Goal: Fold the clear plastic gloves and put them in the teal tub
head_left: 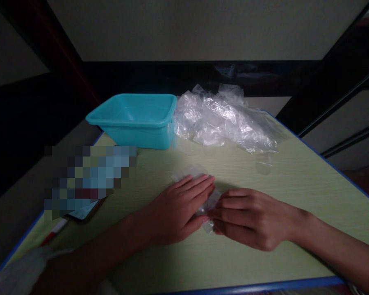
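Observation:
A small clear plastic bag [214, 198] lies on the table in front of me, partly covered by both hands. My left hand [183, 209] rests flat on it, fingers stretched out and pointing right. From the right, my right hand [249, 217] has its fingers drawn together at the bag's near right edge, in what looks like a pinch. The exact grip is hidden beneath the fingers. Behind the hands sits a heap of crumpled clear plastic bags [215, 119], and a turquoise plastic basin [141, 137] stands left of that heap.
The pale wood-grain table [295, 196] has a blue edge. At the left lies a phone-like flat object [84, 209], mostly blurred out, beside a red and white stick-shaped thing [55, 230]. A loose clear plastic piece [263, 163] lies in front of the heap. Dark-framed panels [197, 32] rise behind.

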A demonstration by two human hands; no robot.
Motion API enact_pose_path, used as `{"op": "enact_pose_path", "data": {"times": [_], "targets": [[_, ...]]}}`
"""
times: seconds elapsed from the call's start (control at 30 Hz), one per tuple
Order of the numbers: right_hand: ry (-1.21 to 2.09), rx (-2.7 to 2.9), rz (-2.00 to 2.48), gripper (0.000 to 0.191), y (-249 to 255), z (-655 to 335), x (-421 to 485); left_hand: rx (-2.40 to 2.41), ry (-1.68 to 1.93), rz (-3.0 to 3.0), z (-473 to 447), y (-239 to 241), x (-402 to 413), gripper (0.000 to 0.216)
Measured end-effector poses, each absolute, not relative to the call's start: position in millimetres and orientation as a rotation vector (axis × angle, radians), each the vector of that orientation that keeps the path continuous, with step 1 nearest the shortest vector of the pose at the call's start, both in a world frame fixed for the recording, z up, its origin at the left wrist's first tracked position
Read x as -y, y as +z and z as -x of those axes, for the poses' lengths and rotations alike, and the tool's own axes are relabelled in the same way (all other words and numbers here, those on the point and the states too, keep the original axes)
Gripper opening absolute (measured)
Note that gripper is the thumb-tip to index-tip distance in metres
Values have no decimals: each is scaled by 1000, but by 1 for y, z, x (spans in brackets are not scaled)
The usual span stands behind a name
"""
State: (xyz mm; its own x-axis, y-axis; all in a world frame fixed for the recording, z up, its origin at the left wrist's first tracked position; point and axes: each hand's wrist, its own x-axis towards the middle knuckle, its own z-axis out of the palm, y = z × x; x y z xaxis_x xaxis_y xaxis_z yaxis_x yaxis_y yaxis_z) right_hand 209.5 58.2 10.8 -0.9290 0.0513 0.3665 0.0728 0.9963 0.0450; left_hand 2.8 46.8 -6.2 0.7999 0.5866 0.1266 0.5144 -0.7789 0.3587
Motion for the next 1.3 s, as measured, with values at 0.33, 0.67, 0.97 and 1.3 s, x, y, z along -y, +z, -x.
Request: {"op": "enact_pose_path", "data": {"times": [0.33,0.67,0.97,1.3], "targets": [[-119,2726,9,41,12,-206,-56,-856,156,-2765,-3,-5,-46,56],[-194,2683,-39,38,11,-204,-50,-842,157,-2788,-2,-6,-46,54],[-209,2651,-57,29,9,-201,-49,-842,106,-2810,-3,-5,-47,56],[-172,2642,-73,31,8,-200,-51,-839,133,-2829,-2,-9,-47,56]]}}
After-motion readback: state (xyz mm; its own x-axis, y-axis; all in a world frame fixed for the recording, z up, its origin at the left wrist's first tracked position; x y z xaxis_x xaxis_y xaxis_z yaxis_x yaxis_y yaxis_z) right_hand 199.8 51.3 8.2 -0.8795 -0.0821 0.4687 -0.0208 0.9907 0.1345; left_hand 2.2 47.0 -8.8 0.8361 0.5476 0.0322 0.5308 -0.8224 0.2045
